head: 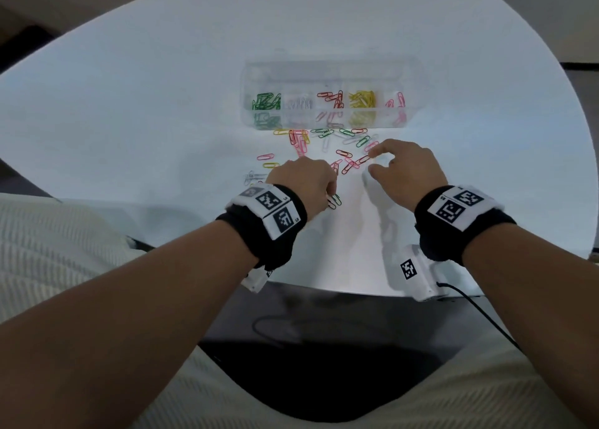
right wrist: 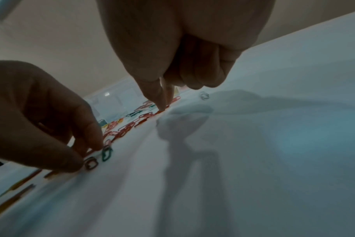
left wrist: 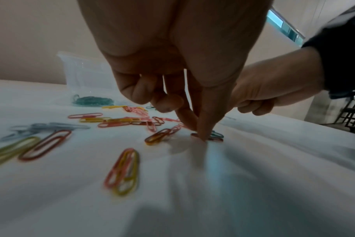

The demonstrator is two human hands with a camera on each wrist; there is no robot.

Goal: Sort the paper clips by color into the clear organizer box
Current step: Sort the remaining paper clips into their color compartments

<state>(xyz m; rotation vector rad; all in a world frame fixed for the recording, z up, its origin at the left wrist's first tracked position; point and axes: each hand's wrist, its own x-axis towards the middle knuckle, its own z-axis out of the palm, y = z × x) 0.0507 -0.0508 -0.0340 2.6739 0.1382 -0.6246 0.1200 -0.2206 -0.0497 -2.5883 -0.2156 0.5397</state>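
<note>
The clear organizer box (head: 327, 72) stands at mid-table and holds green, white, red, yellow and pink clips in separate compartments. Loose paper clips (head: 324, 143) of mixed colours lie between the box and my hands. My left hand (head: 330, 198) points down, thumb and index finger pinching a red paper clip (left wrist: 215, 139) flat on the table, and a green clip (left wrist: 218, 134) lies right beside it. My right hand (head: 372, 161) has its index fingertip and thumb closed round another red clip (head: 363, 160) lying on the table, as the right wrist view shows (right wrist: 163, 107).
The round white table (head: 162, 120) has bare surface left and right of the clips. A group of white clips (head: 252, 177) lies left of my left hand. A red and yellow pair (left wrist: 124, 170) lies near the left wrist. A black cable (head: 479, 312) hangs at the table's near edge.
</note>
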